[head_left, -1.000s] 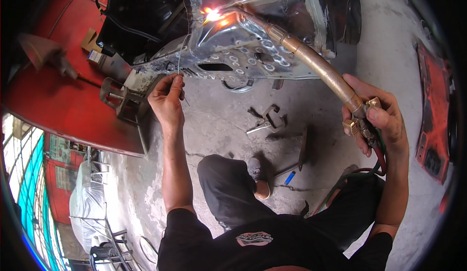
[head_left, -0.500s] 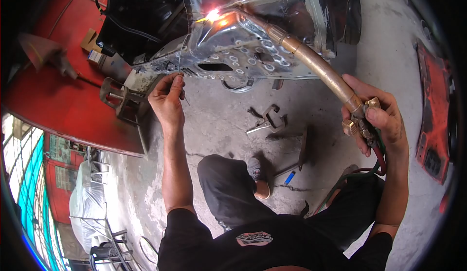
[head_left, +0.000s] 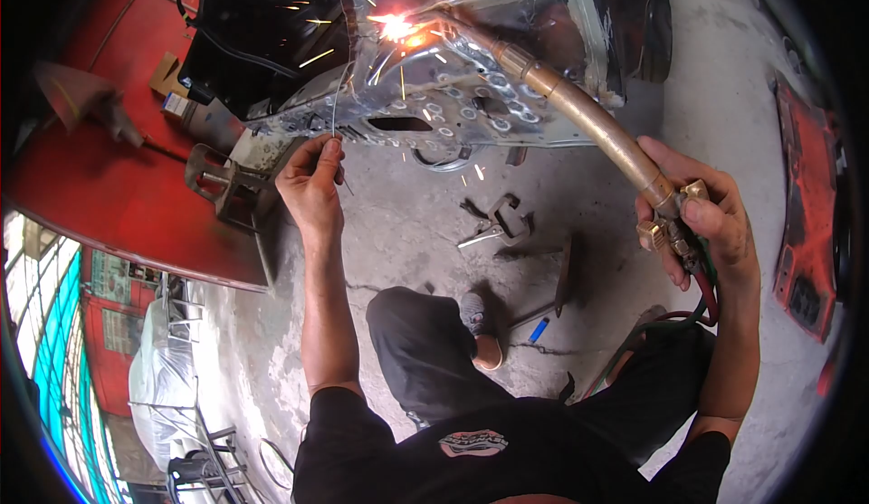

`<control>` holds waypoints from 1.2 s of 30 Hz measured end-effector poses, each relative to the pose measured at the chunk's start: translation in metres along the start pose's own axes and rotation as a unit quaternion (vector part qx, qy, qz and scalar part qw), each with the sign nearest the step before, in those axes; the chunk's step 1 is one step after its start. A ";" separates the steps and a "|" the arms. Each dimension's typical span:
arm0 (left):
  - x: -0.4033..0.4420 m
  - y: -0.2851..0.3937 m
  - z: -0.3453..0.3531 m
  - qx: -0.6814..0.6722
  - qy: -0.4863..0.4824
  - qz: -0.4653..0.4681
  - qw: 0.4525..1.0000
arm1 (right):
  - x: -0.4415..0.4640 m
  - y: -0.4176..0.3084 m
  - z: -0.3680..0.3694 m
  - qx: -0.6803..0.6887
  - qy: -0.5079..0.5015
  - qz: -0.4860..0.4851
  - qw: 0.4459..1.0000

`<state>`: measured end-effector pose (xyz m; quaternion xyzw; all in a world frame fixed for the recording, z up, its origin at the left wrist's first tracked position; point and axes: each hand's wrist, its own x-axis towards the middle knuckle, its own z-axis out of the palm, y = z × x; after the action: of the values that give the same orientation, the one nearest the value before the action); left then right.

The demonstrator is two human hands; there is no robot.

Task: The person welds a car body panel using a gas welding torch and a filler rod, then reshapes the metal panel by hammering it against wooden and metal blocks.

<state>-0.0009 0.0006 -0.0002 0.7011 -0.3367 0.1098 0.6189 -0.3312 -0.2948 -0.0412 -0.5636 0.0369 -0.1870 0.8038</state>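
Observation:
Between the thumb and fingers of my left hand (head_left: pixel 312 174) is a thin welding rod (head_left: pixel 337 106), which runs up toward the glow. My right hand (head_left: pixel 711 210) grips a brass gas welding torch (head_left: pixel 597 128) at its valve end, where red and green hoses (head_left: pixel 708 296) leave it. The torch slants up and left, its tip at a bright flame on a bare metal car body panel (head_left: pixel 416 97) with many round spot marks. Sparks fly off the bright spot, and glare hides the exact contact there.
Locking pliers (head_left: pixel 498 223) and a blue lighter-like object (head_left: pixel 539 330) lie on the concrete floor. To the left is a red car panel (head_left: pixel 118 196) with a metal clamp (head_left: pixel 217 174). A red and black panel (head_left: pixel 806 223) stands at the right.
Sparks now spray outward from the flame, some falling toward the floor. The flare looks a little wider, while both hands, the rod and the torch hold nearly the same place.

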 end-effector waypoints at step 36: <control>0.000 0.004 0.006 -0.026 0.012 0.002 1.000 | 0.000 0.003 -0.002 0.012 -0.010 -0.008 1.000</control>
<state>-0.0043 -0.0051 0.0016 0.6822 -0.3334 0.1111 0.6411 -0.3308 -0.2962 -0.0447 -0.5561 0.0221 -0.1884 0.8092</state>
